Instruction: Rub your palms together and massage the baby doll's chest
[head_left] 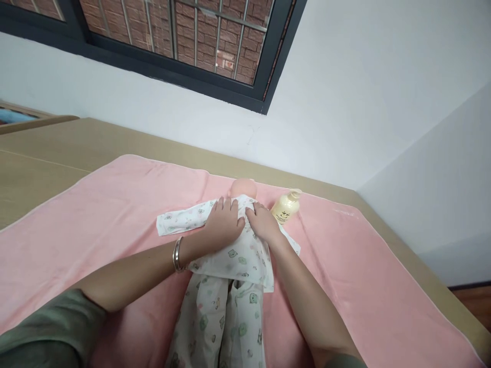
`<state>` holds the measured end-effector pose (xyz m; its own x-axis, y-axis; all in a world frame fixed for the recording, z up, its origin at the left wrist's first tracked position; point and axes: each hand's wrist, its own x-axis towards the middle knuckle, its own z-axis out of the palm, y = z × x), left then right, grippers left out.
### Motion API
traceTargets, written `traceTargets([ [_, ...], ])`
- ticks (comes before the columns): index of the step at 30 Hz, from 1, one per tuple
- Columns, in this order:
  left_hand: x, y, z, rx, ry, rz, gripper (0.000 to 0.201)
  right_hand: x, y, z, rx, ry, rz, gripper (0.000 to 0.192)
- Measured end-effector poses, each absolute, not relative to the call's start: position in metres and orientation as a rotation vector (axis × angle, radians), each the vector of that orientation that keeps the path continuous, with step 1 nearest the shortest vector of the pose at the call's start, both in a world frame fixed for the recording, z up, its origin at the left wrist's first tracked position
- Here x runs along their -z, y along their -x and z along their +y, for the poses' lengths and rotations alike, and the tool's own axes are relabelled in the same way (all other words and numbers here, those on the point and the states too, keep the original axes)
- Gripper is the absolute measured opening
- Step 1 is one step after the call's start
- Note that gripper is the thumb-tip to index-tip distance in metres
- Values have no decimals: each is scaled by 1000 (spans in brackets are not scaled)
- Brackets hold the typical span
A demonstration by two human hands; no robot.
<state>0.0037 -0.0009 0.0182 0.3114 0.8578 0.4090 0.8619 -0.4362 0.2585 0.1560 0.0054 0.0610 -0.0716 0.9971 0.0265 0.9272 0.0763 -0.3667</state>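
A baby doll with a smooth, bald head (244,188) lies on a pink blanket (130,204). It wears a white long-sleeved shirt (233,258) and matching trousers (247,322), both printed with small green figures. My left hand (224,225) rests flat across the chest of the shirt, fingers spread and thumb out to the right. On the other side of the chest, my right hand (264,221) touches the shirt near the shoulder, thumb apart from the fingers. The fingertips of that hand are partly hidden. One sleeve (180,221) stretches out to the left.
A pale yellow pump bottle (286,207) stands on the blanket just right of my right hand. Beneath the blanket is a tan tabletop (111,138), bordered by a white wall (326,102). A dark-framed window (215,84) with bars is above the far edge.
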Motion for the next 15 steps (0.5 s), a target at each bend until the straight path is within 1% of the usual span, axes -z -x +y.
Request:
traceTargets([
  [5,-28,1,17,789,2589,-1891,39,-55,-150,1,-165,1939,-2123,44],
  [9,-26,2,22,831,2585,-1899,42,-51,-149,0,-92,1923,-2133,45],
  [15,-25,1,19,841,2589,-1890,42,-51,-152,3,-93,1917,-2147,43],
])
